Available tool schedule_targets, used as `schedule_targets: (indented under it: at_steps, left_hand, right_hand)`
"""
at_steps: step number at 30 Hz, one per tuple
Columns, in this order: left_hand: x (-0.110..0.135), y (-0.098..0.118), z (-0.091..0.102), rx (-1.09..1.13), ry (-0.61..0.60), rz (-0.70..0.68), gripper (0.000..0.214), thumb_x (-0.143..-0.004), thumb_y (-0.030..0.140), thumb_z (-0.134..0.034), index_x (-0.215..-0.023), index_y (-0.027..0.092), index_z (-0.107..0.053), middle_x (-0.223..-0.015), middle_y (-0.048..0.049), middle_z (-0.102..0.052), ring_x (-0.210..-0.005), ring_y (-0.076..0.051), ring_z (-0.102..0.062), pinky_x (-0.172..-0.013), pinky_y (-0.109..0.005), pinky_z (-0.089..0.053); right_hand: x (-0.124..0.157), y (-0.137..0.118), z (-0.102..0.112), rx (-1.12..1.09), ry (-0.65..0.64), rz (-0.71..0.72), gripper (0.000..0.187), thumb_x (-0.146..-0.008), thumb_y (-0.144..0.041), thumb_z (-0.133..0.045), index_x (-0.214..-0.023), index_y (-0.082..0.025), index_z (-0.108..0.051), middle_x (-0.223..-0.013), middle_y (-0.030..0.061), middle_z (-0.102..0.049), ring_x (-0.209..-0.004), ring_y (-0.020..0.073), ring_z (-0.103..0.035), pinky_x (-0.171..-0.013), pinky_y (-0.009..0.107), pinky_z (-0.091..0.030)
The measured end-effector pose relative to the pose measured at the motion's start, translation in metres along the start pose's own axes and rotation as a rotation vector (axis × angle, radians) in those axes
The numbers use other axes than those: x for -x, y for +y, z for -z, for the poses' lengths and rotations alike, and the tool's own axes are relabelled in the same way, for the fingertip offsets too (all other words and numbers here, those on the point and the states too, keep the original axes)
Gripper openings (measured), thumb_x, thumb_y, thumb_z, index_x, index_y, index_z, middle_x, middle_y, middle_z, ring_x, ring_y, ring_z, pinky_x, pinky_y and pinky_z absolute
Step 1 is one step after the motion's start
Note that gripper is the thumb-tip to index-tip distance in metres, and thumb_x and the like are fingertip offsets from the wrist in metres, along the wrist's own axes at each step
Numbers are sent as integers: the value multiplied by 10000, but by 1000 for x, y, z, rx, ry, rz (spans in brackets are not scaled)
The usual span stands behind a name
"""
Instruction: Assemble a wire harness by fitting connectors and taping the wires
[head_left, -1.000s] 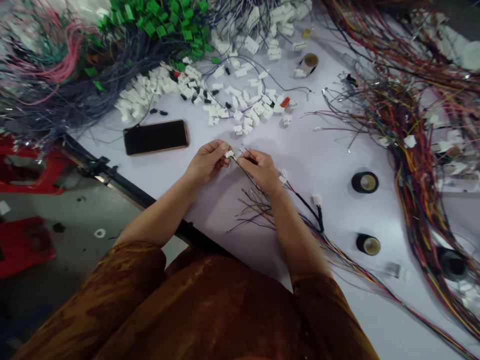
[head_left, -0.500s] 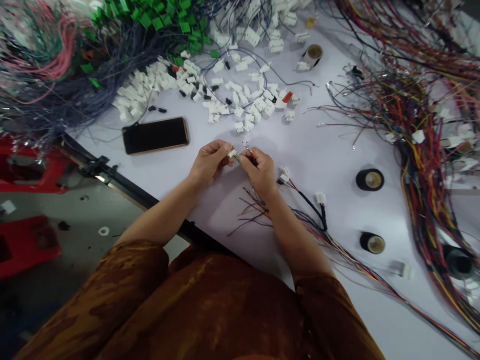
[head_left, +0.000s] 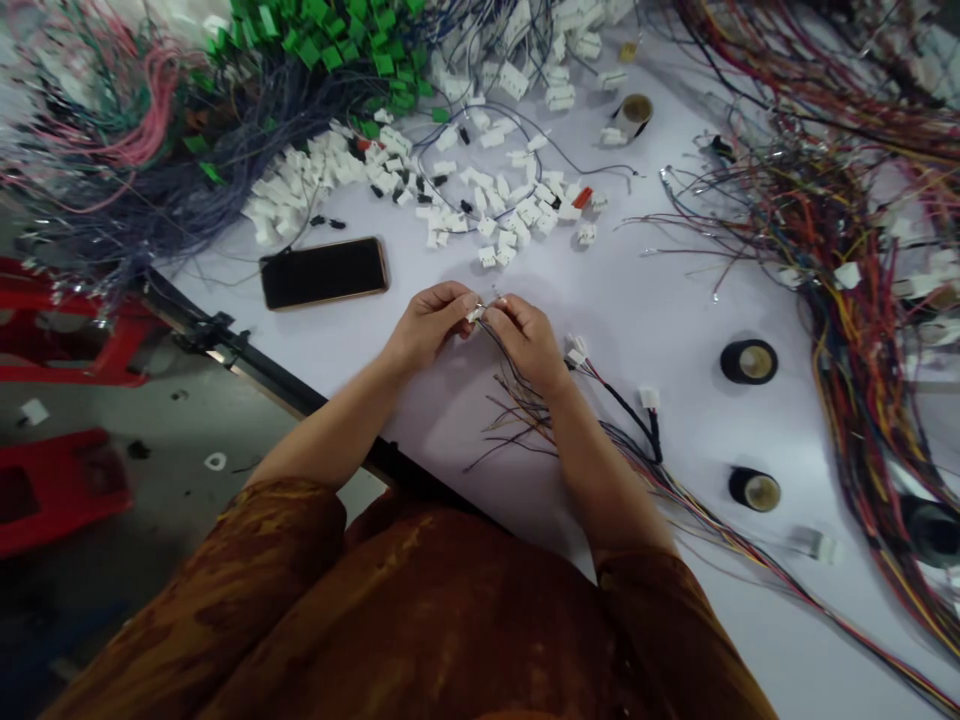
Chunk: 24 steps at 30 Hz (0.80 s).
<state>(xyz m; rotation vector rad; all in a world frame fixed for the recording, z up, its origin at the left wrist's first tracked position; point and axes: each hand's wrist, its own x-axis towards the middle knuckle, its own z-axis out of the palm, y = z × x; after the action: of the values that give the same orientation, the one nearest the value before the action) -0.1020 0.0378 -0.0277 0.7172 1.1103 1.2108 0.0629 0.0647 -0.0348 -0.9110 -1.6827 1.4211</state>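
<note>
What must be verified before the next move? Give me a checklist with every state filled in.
1. Left hand pinching a white connector: ok.
2. Right hand pinching a wire close beside it: ok.
3. Wire fully seated in the connector: cannot tell, too small to see.
4. Loose wires gathered: not ok, their ends fan out over the table.
5. Phone apart from both hands: ok.

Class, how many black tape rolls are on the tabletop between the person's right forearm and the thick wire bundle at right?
2: one black tape roll farther from the person, a second roll nearer. More may be hidden under the wire bundle.
</note>
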Motion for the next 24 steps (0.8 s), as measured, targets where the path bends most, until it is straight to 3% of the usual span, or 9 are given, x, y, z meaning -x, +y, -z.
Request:
schedule_targets:
  at_steps: [6, 17, 24]
  left_hand:
    - [0, -1, -1, 62, 24, 30, 193, -794, 309, -801, -768, 167, -672, -647, 35, -614, -511, -38, -552, -498, -143, -469]
    - [-2, -1, -2, 97, 78, 85, 208, -887, 252, -701, -724, 169, -602, -669, 36, -592, -496, -25, -529, -487, -136, -461]
    - [-1, -4, 0, -75, 121, -58, 246, -844, 274, -752, -700, 173, -581, -605, 43, -585, -486, -37, -540, -502, -150, -474]
  right_hand:
    - [1, -3, -5, -104, 186, -57, 165, -880, -292, -591, -745, -200, -566, -688, -39, -500, -664, 102, -425, -671, 260, -382]
    - [2, -4, -2, -57, 111, -82, 196, -856, -292, -590, -696, -205, -519, -654, -42, -430, -642, 103, -376, -619, 258, -343]
    - [7, -8, -6, 55, 155, -33, 200, -863, -244, -560, -678, -202, -497, -630, -45, -419, -600, 96, -350, -594, 264, -321]
